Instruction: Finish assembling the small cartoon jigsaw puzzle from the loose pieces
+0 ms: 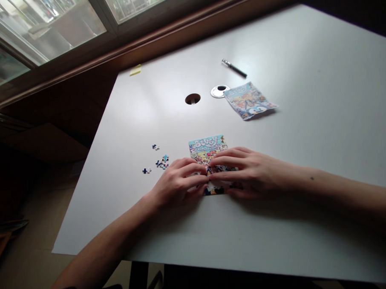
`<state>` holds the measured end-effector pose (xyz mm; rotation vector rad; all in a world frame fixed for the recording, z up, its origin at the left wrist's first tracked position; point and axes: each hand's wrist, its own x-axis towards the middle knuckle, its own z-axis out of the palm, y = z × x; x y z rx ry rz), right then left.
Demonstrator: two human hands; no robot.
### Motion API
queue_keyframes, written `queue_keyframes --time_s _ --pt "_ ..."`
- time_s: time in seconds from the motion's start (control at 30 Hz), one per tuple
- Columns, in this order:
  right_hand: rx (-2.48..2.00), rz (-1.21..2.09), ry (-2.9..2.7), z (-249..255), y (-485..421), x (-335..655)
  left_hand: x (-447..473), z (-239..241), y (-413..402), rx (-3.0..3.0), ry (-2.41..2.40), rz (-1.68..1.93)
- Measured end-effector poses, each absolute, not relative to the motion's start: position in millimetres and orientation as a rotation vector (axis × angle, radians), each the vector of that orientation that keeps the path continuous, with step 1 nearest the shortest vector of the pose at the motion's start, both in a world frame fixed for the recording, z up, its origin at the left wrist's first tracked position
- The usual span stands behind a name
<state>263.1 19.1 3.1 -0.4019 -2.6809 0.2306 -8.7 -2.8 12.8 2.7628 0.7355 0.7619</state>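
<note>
A small colourful jigsaw puzzle (207, 147) lies flat on the white table (279, 209), its far part visible and its near part under my hands. My left hand (177, 183) rests on its left side with fingers stretched out and pressed on the pieces. My right hand (245, 170) lies over its right side, fingers extended flat, fingertips meeting those of the left hand at the puzzle's middle. Several loose puzzle pieces (162, 162) lie scattered just left of my left hand.
A printed puzzle picture sheet or bag (249, 100) lies further back on the right. Behind it are a round white cable-hole cover (219, 91), an open cable hole (192, 98) and a dark pen (234, 68). A yellow note (135, 70) sits by the far edge under the window.
</note>
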Motion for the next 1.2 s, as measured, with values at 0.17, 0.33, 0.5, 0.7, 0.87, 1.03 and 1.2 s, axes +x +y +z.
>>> queue_keyframes --time_s 0.17,0.33,0.5,0.7,0.87,1.03,1.2 --pt "-0.389 0.229 -2.667 1.9 19.2 262.7 -10.5 15.9 -3.4 2.826 0.689 0.801" --pt "-0.394 0.227 -2.674 3.0 19.0 262.8 -8.6 19.4 -5.0 2.823 0.686 0.774" --pt "-0.396 0.229 -2.671 3.9 18.7 262.7 -8.5 19.5 -5.2 2.836 0.692 0.86" --pt "-0.401 0.233 -2.677 4.3 18.9 262.5 -8.2 18.7 -5.6 2.83 0.697 0.788" --pt "-0.394 0.242 -2.667 4.6 18.7 262.2 -6.6 20.0 -7.1 2.824 0.729 0.809" --pt "-0.395 0.233 -2.663 3.7 18.7 262.2 -5.7 19.7 -7.8 2.837 0.694 0.796" --pt "-0.388 0.246 -2.665 3.2 19.5 262.6 -5.6 19.0 -7.3 2.831 0.713 0.789"
